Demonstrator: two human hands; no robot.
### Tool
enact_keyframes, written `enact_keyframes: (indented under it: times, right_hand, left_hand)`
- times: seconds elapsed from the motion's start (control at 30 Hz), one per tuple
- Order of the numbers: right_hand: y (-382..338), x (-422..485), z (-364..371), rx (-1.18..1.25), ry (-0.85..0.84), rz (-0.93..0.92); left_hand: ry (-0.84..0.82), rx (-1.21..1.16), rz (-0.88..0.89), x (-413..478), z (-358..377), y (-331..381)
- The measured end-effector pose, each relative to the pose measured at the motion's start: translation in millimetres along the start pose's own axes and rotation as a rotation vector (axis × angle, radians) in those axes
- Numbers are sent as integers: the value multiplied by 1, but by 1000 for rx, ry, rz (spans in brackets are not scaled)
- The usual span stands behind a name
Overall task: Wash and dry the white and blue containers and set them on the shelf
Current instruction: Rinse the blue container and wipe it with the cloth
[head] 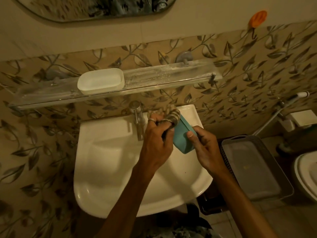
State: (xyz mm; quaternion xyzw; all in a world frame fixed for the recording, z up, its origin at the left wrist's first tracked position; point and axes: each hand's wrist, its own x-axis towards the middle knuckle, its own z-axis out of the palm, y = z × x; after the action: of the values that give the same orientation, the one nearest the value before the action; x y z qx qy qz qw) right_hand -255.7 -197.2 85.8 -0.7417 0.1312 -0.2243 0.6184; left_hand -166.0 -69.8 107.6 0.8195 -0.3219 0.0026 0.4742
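Observation:
The white container point(101, 81) sits upright on the glass shelf point(154, 78) above the sink. Over the sink's right side, my right hand point(205, 148) grips the blue container point(182, 136) by its lower end, thumb on its side, and the container is tilted. My left hand point(157, 141) holds a striped cloth point(169, 115) bunched in its fingers and presses it against the upper end of the blue container. A ring shows on one left finger.
The white sink point(106, 152) has a chrome tap point(137, 115) at its back, just left of my hands. A grey tray in a dark basket point(253, 167) stands to the right. A white toilet lid point(307, 174) is at the far right. An orange hook point(258, 18) hangs on the wall.

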Motion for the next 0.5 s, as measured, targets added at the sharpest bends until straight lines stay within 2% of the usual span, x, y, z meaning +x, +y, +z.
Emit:
enact_keyframes:
  times: [0.1, 0.2, 0.33, 0.43, 0.5]
  right_hand:
    - [2, 2, -12, -3, 24, -1]
    - [1, 2, -16, -14, 19, -10]
    - [-5, -4, -9, -53, -57, -31]
    - [-10, -10, -3, -98, -111, -65]
    - [-13, -14, 1, -122, -125, -95]
  left_hand:
    - [-36, -113, 51, -25, 19, 14]
    - [-6, -188, 85, -46, 29, 26]
    - [-6, -66, 58, -31, 29, 24]
    - [-38, 53, -119, 2, 16, 16]
    - [-68, -16, -262, 22, 4, 9]
